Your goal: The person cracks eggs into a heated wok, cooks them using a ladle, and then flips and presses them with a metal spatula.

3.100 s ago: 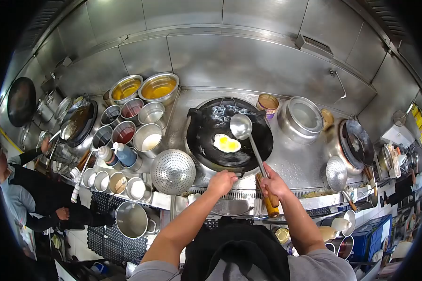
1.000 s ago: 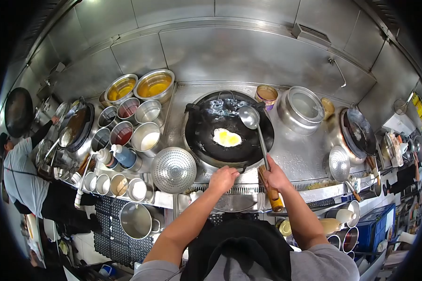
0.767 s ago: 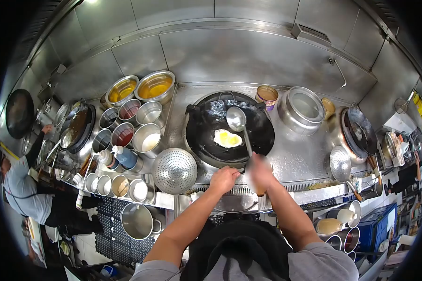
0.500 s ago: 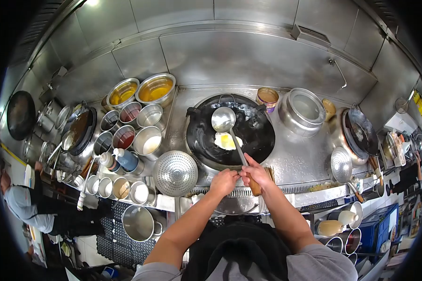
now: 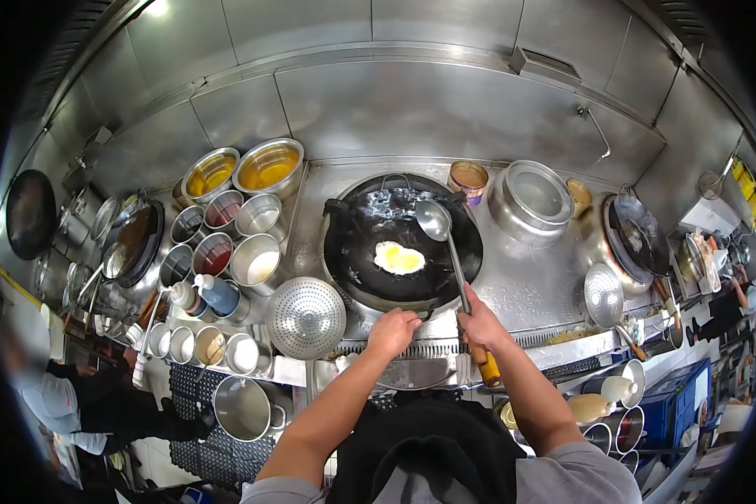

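Observation:
A black wok (image 5: 361, 273) sits on the range in front of me, with a fried egg (image 5: 399, 258), white with yellow yolk, lying in its middle. My left hand (image 5: 394, 333) is closed at the wok's near edge, its fingers curled over the rim; the exact hold is partly hidden. In my right hand (image 5: 482, 322) is the handle of a long steel ladle (image 5: 433, 220). Its bowl hangs over the far right part of the wok, apart from the egg. The ladle's wooden grip end sticks out below my hand.
Left of the wok lie a perforated strainer (image 5: 306, 318), several steel seasoning pots (image 5: 256, 259) and bowls of yellow liquid (image 5: 269, 166). A large lidded pot (image 5: 533, 202) and an opened can (image 5: 468, 178) stand right. Another person (image 5: 55, 403) is at far left.
The ladle has swung right, off the egg, which now shows whole. My right hand has moved right, apart from my left hand, which stays at the wok's near edge.

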Motion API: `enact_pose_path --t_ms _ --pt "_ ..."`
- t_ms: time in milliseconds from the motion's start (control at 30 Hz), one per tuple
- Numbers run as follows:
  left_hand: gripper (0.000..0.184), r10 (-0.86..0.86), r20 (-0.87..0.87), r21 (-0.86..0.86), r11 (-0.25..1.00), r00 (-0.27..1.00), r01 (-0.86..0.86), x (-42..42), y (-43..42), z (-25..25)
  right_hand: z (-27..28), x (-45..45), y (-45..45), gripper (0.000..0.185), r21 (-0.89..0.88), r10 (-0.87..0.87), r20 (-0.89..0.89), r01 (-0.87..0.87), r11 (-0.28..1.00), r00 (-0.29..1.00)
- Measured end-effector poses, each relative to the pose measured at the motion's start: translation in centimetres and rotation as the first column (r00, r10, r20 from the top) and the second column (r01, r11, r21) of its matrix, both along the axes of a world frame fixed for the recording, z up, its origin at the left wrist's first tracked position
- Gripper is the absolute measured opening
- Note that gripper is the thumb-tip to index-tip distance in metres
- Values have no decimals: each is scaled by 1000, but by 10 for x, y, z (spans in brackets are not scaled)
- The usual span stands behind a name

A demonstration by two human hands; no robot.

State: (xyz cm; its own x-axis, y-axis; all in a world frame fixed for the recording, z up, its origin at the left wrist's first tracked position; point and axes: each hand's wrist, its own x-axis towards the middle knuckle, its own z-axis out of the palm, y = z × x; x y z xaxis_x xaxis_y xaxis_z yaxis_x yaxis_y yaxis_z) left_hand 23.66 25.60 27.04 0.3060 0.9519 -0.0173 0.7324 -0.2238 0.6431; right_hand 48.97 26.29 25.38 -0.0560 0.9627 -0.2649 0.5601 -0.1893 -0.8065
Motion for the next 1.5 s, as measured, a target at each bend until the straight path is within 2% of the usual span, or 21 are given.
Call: enact_pose_path --t_ms 67,133,167,233,300,433,533,667,800,833,933,1033,1133,1167,1267,1300,1400,1500 --pt "25 0 -4 -10 1000 1000 0 1 -1 2 -6 -5 3 80 16 6 85 -7 1000 996" --pt "22 19 -9 -31 999 1000 -20 2 -1 13 32 -33 1 80 -109 -20 53 25 994 998" --pt "22 15 -5 -20 1000 1000 -15 3 -1 11 27 -39 4 80 -136 -27 -13 25 990 1000" --pt "22 11 3 3 1000 1000 -11 2 0 8 39 -54 4 81 -229 -123 -331 47 972 936" --pt "21 19 -1 -4 1000 1000 -19 2 0 8 46 -65 10 83 -347 -238 -595 22 938 768" --pt "20 25 7 -11 1000 1000 -25 2 -1 5 37 -63 8 79 -377 -276 -757 -50 925 593" --pt "20 27 8 7 1000 1000 -27 1 -2 3 45 -51 -7 78 -362 -237 -791 -119 925 564" --pt "21 25 7 2 1000 1000 -25 0 -1 1 59 -28 -23 78 -357 -189 -693 -104 928 695" --pt "25 3 -12 -13 1000 1000 -3 -2 -1 0 77 -17 -29 82 -314 -163 -504 -4 949 848" --pt "26 -10 -19 -19 1000 1000 10 -2 -1 0 64 -11 -23 83 -229 -120 -471 10 973 874" --pt "27 -6 -32 -21 1000 999 6 -2 -2 2 57 -11 -15 83 -137 -87 -253 53 989 964" --pt "26 2 -35 -31 1000 999 -3 -1 -2 3 38 -22 -4 82 -63 -62 -108 55 996 992" --pt "22 27 8 3 1000 1000 -27 1 -2 5 49 -39 -3 81 -211 -130 -140 98 973 982" --pt "22 25 9 7 1000 1000 -25 1 -2 5 33 -41 1 81 -185 -116 -190 81 979 975" --pt "22 17 9 6 1000 1000 -17 1 0 -1 43 -55 8 81 -350 -238 -551 38 936 800" --pt "21 14 7 0 1000 1000 -14 0 1 -2 48 -59 10 80 -383 -261 -605 13 924 752" --pt "21 9 2 -6 1000 1000 -9 0 0 -6 49 -57 11 80 -384 -258 -700 -47 922 665" --pt "21 10 -8 -17 1000 1000 -10 -2 -1 -1 58 -52 -3 79 -366 -236 -714 -64 928 659"
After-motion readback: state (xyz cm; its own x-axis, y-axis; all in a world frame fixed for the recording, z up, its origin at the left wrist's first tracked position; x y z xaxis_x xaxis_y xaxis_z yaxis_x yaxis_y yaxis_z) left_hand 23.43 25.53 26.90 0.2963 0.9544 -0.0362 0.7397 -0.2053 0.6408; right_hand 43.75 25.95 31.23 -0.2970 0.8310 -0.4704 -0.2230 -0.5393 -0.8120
